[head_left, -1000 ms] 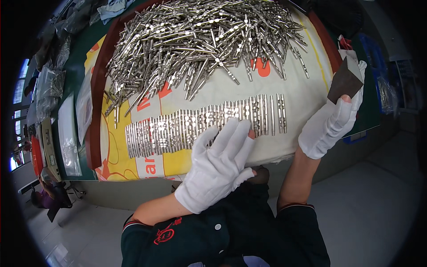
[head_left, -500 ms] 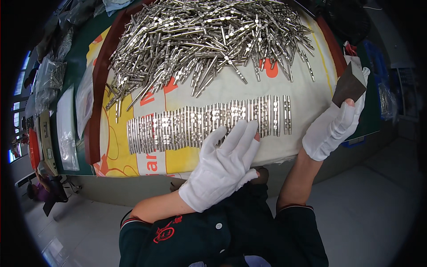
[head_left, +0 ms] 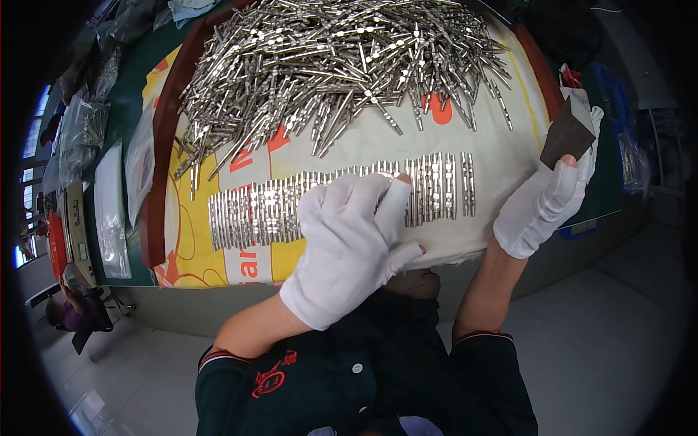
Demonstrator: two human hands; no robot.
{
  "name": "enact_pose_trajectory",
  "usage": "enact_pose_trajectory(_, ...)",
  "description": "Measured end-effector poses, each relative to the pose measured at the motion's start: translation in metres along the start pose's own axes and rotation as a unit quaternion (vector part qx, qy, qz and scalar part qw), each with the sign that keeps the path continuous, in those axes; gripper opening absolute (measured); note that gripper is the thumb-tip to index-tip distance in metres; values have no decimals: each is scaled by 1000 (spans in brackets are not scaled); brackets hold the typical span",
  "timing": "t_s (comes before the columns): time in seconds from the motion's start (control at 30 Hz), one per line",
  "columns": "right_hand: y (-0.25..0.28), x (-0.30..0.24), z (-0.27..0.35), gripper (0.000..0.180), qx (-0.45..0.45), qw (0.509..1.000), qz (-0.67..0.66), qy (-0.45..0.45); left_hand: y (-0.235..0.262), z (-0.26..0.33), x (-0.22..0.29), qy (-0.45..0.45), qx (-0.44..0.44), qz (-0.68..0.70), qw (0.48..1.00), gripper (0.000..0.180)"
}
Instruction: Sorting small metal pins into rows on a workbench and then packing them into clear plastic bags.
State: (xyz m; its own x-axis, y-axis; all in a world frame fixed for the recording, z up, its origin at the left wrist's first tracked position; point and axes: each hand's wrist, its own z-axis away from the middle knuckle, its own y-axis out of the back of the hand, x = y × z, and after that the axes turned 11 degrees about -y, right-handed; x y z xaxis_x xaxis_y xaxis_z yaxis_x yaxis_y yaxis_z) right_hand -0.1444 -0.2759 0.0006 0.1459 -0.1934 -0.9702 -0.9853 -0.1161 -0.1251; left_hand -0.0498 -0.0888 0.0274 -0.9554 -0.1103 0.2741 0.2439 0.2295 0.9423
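Note:
A long row of slim, shiny metal pins with stepped, ringed shafts lies side by side on the printed cloth. My left hand, in a white glove with some bare fingertips, rests over the middle of this row. Its fingers are stretched forward and a little bent, with the thumb apart, and they hide the pins beneath. At the right edge of the cloth, my gloved right hand grips a dark grey, wedge-like block. The bare thumb tip presses against the block's near side.
Beyond the row spreads a big loose heap of similar pins. Reddish-brown raised edges flank the cloth on both sides. Clear plastic bags lie on the green surface at left. Another person sits far off at lower left.
My left hand has moved forward and slightly left, farther over the row, with its fingers more bent. Pins at the row's right end sit closer together. The right hand still holds the block.

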Motion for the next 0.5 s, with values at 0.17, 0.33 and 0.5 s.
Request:
enact_pose_trajectory(0.17, 2, 7, -4, 72, 6, 1000, 5, 16, -1, -27, -20, 0, -70, -33, 997, 89)
enact_pose_trajectory(0.33, 1, 6, -5, 69, -4, 1000, -24, -2, -6, -36, -22, 3, -128, -42, 991, 83)
enact_pose_trajectory(0.5, 1, 2, -2, 65, -17, 998, -58, -10, -9, -31, -27, -9, -75, -26, 997, 82)
